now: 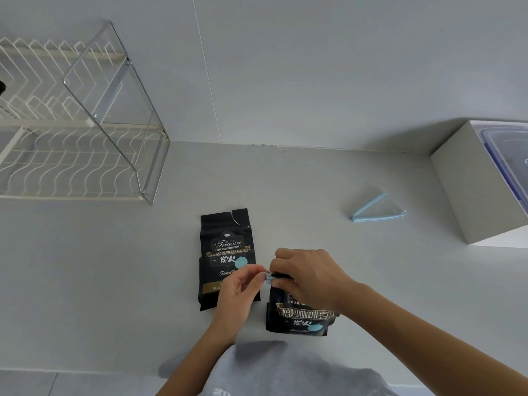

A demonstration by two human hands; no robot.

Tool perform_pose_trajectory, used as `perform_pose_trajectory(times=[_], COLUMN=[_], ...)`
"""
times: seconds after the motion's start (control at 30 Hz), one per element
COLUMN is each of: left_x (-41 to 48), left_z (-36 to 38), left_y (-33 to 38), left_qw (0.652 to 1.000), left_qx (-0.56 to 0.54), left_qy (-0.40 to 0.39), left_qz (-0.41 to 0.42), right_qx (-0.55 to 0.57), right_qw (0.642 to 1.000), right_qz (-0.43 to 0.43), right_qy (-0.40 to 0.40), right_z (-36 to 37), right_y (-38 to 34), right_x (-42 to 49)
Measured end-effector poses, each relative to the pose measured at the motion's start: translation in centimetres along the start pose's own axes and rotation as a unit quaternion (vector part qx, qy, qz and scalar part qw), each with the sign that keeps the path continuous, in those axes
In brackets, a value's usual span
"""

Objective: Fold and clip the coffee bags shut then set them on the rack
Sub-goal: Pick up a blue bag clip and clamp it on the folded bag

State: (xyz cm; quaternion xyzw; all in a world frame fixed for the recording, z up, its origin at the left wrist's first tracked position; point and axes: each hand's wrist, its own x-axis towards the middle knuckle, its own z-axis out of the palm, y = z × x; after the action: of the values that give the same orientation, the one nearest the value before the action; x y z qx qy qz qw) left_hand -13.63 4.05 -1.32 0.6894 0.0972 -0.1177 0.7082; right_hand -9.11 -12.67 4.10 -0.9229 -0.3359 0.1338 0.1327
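Note:
Two black coffee bags lie on the grey counter. The far bag (225, 247) lies flat with its torn top unfolded. The near bag (300, 315) has its top folded down, and a light blue clip (270, 278) sits across the fold. My left hand (238, 287) pinches the clip's left end. My right hand (310, 274) covers the fold and presses on the rest of the clip. A second blue clip (377, 210) lies spread apart on the counter to the right. The white wire rack (71, 155) stands at the far left.
A grey box (468, 190) with a clear lidded container (505, 155) on top stands at the right edge. A chrome frame (148, 155) forms the rack's right end. The wall runs behind the counter. My grey clothing fills the bottom centre.

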Motion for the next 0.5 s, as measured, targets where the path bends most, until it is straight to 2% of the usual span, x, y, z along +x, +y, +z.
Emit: perform_pose_trajectory(times=[0.23, 0.5], left_x=[0.11, 0.44], left_z=[0.6, 0.52], left_y=[0.1, 0.07], left_qw=[0.996, 0.993], left_qx=[0.071, 0.087], left_qy=[0.008, 0.043], left_qz=[0.053, 0.072], right_qx=[0.029, 0.068], right_qw=[0.999, 0.997], right_qz=[0.017, 0.024], right_qy=[0.001, -0.036], right_z=[0.19, -0.57], right_y=[-0.23, -0.01], right_x=[-0.05, 0.27])
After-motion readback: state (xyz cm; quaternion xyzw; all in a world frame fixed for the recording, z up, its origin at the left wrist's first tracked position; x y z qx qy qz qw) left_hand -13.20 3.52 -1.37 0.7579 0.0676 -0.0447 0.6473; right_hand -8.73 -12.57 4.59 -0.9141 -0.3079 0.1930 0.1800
